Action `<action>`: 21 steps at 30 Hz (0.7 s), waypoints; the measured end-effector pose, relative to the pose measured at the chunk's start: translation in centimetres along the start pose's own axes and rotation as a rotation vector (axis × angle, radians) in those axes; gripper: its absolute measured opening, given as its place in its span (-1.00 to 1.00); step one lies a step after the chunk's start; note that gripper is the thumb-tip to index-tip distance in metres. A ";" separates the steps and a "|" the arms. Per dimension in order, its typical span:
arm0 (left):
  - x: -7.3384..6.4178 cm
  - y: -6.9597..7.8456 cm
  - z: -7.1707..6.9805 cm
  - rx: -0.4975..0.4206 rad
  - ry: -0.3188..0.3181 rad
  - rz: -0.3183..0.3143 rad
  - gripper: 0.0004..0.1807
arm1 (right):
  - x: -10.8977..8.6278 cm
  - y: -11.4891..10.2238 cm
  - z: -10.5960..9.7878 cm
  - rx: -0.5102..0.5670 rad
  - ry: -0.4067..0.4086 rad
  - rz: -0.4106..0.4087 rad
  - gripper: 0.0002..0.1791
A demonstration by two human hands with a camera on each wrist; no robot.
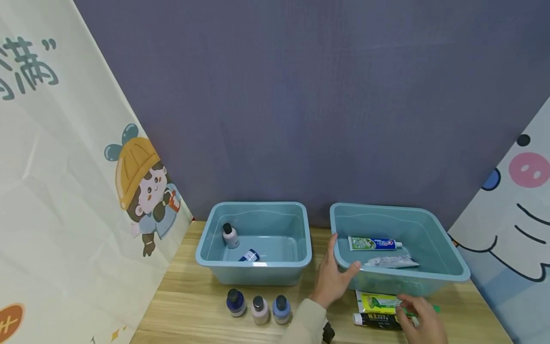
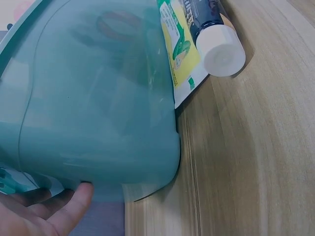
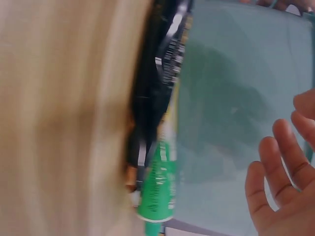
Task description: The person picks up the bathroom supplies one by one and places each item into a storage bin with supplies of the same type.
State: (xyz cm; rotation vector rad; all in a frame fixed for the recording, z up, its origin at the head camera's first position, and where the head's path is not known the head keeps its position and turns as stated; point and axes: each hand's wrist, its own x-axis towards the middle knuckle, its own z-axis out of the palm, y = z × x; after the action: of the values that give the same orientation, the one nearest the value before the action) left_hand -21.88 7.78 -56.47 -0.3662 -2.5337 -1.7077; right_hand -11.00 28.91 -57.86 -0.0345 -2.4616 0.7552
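My left hand (image 1: 333, 281) rests at the near left corner of the right blue basin (image 1: 399, 210), its thumb by the front rim and its fingers along the left side. Inside that basin lie a blue-and-green toothpaste tube (image 1: 374, 244) and a whitish tube (image 1: 392, 261). In front of it, a yellow toothpaste tube with a green cap (image 3: 156, 191) and a black toothpaste tube with a white cap (image 2: 221, 50) lie side by side. Over these two tubes hovers my right hand (image 1: 423, 319), fingers loosely bent and apart, holding nothing in the right wrist view.
A second blue basin (image 1: 253, 274) stands to the left, containing a pale bottle (image 1: 230, 236) and a blue-labelled bottle (image 1: 249, 256). Before it stand a dark blue bottle (image 1: 236, 303), a pale pink bottle (image 1: 260, 310) and a light blue bottle (image 1: 281, 309). Walls border the wooden table (image 1: 180, 296).
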 end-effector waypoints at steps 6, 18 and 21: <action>-0.2 -0.1 -0.2 -0.011 0.008 -0.016 -0.01 | -1.8 1.4 1.7 -0.032 -0.016 -0.013 -0.65; -0.3 0.1 -0.1 -0.019 0.003 -0.019 -0.03 | -4.3 2.5 2.9 -0.107 -0.271 0.172 -0.75; -0.3 0.1 0.0 -0.008 0.010 -0.015 -0.03 | -4.0 3.0 2.7 -0.096 -0.384 0.210 -0.74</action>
State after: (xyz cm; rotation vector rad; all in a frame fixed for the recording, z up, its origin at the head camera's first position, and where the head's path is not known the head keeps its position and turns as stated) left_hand -21.54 7.81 -56.41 -0.3399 -2.5294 -1.7213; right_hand -9.49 29.32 -63.30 -0.2041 -2.8930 0.7912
